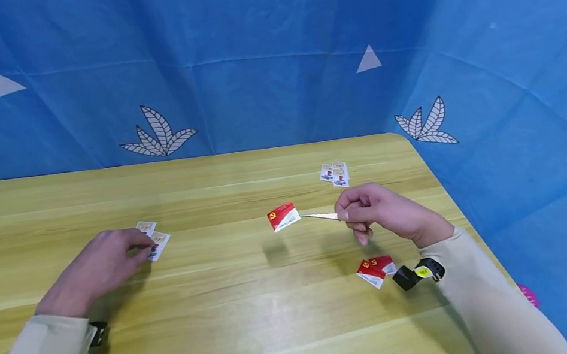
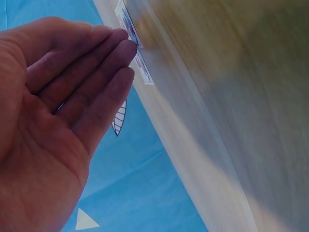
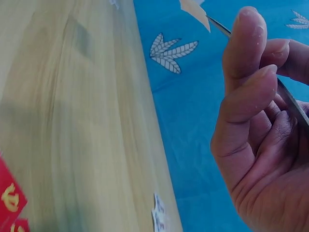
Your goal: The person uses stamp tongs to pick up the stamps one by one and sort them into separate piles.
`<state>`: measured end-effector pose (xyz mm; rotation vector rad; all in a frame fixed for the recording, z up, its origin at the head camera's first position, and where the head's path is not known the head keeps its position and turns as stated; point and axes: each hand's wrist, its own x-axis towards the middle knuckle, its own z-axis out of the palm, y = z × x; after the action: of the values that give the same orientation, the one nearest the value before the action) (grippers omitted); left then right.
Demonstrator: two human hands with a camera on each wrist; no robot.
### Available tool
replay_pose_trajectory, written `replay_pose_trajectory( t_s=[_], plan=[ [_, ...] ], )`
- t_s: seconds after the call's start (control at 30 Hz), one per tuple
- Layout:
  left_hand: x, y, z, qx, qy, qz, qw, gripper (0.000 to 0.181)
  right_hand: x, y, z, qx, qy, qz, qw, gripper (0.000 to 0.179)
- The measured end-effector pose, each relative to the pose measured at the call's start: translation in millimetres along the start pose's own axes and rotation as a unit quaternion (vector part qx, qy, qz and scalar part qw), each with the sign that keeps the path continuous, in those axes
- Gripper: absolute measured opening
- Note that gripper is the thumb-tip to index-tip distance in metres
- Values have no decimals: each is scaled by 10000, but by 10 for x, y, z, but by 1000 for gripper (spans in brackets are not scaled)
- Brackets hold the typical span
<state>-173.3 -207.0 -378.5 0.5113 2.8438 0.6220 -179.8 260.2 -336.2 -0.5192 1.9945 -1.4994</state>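
Note:
My right hand (image 1: 383, 211) pinches a pair of metal tweezers (image 1: 322, 216) pointing left. Their tips grip one corner of a small red-and-white stamp (image 1: 284, 217) with a yellow hammer and sickle, raised over the table with its shadow below. From behind, the right wrist view shows that stamp (image 3: 195, 10) as a pale piece at the top. At the left, my left hand (image 1: 102, 266) has its fingertips at two pale printed stamps (image 1: 160, 244), partly covering them. Its fingers (image 2: 104, 104) are extended, slightly bent, in the left wrist view.
Two red-and-white stamps (image 1: 373, 273) overlap on the wooden table (image 1: 262, 337), below my right hand near its wristband camera (image 1: 407, 277). Several pale stamps (image 1: 339, 175) lie together towards the back right. A blue patterned cloth (image 1: 270, 82) hangs behind the table and along its right side.

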Motion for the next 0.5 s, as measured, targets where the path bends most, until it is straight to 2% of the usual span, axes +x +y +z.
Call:
replay_pose_trajectory(
  t_s=[0.27,0.5],
  plan=[
    [20,-15,-2,6,-9,-17,10000,22,-170,27,-53,47,57,4,10000,17],
    [33,-14,-23,73,-52,93,9999,22,-394,42,-79,50,238,287,9993,14]
  ],
)
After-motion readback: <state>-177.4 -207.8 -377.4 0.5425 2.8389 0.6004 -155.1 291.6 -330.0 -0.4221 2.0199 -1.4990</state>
